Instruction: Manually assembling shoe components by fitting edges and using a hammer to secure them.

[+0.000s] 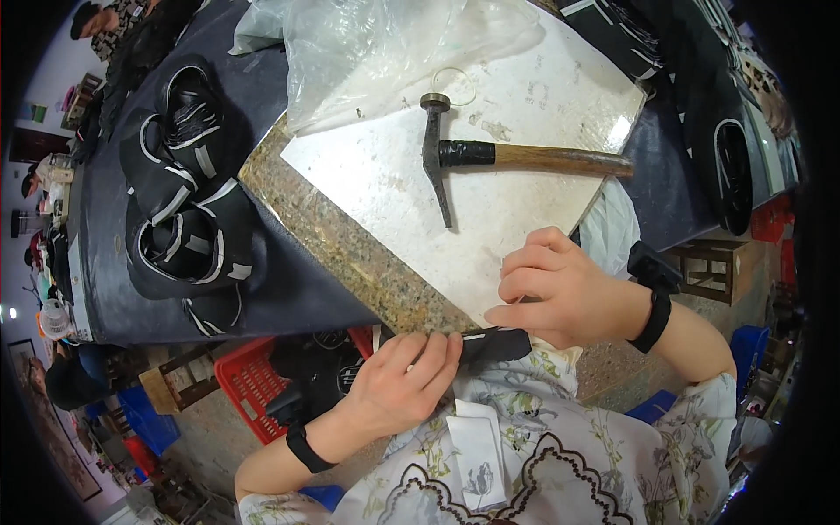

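Black piece [500, 346] steadied at the stone slab's [341, 234] near corner

My left hand [402, 385] has its fingers closed on it, probably for support. My right hand [564, 293] curls just beside it; whether those fingers grip, I can't tell. The hammer [468, 154] lies beyond, apparently for easy reach. Black items [302, 360] in the red basket [241, 385] bear pale print, too small to read.
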`<action>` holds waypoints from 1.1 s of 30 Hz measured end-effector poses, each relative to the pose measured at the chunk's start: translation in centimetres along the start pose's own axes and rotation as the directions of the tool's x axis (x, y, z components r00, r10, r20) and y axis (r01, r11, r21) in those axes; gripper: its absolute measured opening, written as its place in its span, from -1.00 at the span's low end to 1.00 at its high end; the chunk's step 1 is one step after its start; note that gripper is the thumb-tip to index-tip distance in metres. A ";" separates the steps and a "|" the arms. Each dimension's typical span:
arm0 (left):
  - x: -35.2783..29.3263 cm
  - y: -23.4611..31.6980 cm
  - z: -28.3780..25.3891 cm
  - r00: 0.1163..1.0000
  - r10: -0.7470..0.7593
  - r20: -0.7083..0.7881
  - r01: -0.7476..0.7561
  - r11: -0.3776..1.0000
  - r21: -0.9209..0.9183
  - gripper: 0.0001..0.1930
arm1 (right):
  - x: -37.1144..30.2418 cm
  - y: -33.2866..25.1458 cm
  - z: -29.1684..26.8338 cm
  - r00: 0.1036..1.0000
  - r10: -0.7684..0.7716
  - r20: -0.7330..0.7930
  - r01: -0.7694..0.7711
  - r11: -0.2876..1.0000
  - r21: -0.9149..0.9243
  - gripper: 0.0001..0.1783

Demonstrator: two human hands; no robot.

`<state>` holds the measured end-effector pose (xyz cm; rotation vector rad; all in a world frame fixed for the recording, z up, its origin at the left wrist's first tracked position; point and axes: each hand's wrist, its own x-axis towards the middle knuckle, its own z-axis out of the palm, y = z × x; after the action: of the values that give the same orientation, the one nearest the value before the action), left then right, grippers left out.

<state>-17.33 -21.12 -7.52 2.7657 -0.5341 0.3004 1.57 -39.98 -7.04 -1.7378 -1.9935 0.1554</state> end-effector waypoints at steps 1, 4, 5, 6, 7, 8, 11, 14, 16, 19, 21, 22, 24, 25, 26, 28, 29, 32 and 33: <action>0.0 0.0 0.0 1.000 0.000 0.001 0.000 1.000 0.002 -0.63 | -0.1 -0.1 -0.1 0.997 0.059 -0.052 -0.058 0.998 0.032 -0.67; -0.1 0.1 -0.1 1.000 -0.001 -0.002 0.001 1.000 -0.003 -0.63 | -0.2 -0.7 1.0 0.999 0.012 -0.051 -0.009 0.998 0.057 -0.65; -0.1 0.0 -0.1 1.000 -0.004 -0.010 0.004 1.000 -0.006 -0.63 | -0.3 -0.8 1.2 0.999 0.013 -0.051 -0.010 0.998 0.057 -0.65; -0.1 0.0 -0.1 1.000 -0.004 -0.010 0.004 1.000 -0.006 -0.63 | -0.5 -0.8 1.3 1.000 -0.012 -0.012 0.012 0.999 0.030 -0.68; -0.1 -0.1 0.0 1.000 0.000 -0.011 0.000 1.000 -0.004 -0.63 | -0.6 -0.8 1.4 0.999 -0.035 0.028 0.035 0.999 0.004 -0.71; -0.1 0.0 0.0 1.000 0.003 -0.013 -0.003 1.000 -0.002 -0.64 | -0.5 -0.8 1.3 0.999 -0.037 0.029 0.036 0.999 0.005 -0.71; -0.2 0.0 0.1 1.000 0.006 -0.014 -0.005 1.000 0.017 -0.64 | -0.4 -0.9 1.2 0.998 -0.043 0.043 0.043 0.999 0.000 -0.70; -0.1 -0.1 0.0 1.000 0.010 -0.010 -0.010 1.000 0.003 -0.65 | -0.2 -1.2 1.4 1.000 -0.007 -0.029 0.007 1.000 0.017 -0.70; -0.2 0.0 0.1 1.000 0.017 -0.009 -0.016 1.000 0.008 -0.61 | -0.5 -1.3 1.6 1.000 -0.009 0.029 0.010 0.999 -0.034 -0.66; -0.3 -0.1 0.1 1.000 0.016 -0.017 -0.016 1.000 0.008 -0.61 | -0.7 -1.2 0.2 0.998 0.054 0.043 -0.055 0.998 0.027 -0.58; -0.2 0.0 0.1 1.000 0.007 -0.031 -0.007 1.000 0.000 -0.65 | -0.6 -0.4 -1.1 0.990 0.128 -0.053 -0.129 0.992 -0.015 -0.56; -0.3 0.0 0.0 1.000 0.005 -0.018 -0.005 1.000 0.007 -0.64 | -0.4 0.3 -1.5 0.968 0.197 -0.156 -0.207 0.977 -0.047 -0.54; -0.3 0.0 0.0 1.000 0.005 -0.009 -0.005 1.000 0.011 -0.64 | 1.3 2.0 -1.9 0.938 0.244 -0.246 -0.273 0.958 -0.092 -0.50; -0.2 0.0 0.0 1.000 0.003 -0.007 -0.003 1.000 0.005 -0.64 | 2.2 2.8 -2.0 0.897 0.285 -0.338 -0.344 0.930 -0.129 -0.47; -0.2 0.0 -0.1 1.000 -0.002 -0.007 0.002 1.000 0.001 -0.63 | 3.0 3.9 -1.5 0.899 0.281 -0.336 -0.341 0.931 -0.133 -0.47; -0.1 0.1 0.0 1.000 0.003 -0.016 -0.003 1.000 -0.007 -0.62 | 3.7 6.0 -0.1 0.879 0.337 -0.338 -0.421 0.881 -0.216 -0.51; -0.2 0.2 0.1 1.000 -0.007 -0.021 0.006 1.000 -0.012 -0.62 | 4.2 6.5 0.0 0.882 0.332 -0.336 -0.416 0.883 -0.220 -0.51; -0.4 0.2 0.5 0.998 -0.008 -0.055 0.007 1.000 -0.015 -0.61 | 4.9 6.5 -0.5 0.916 0.311 -0.254 -0.380 0.874 -0.302 -0.57; -0.5 0.1 0.5 0.998 -0.020 -0.061 0.020 1.000 -0.009 -0.61 | 5.1 5.6 -1.1 0.892 0.393 -0.222 -0.439 0.870 -0.226 -0.61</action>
<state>-17.78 -21.20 -8.13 2.7419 -0.4908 0.3757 6.74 -34.34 -6.82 -2.2626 -1.5468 -0.1281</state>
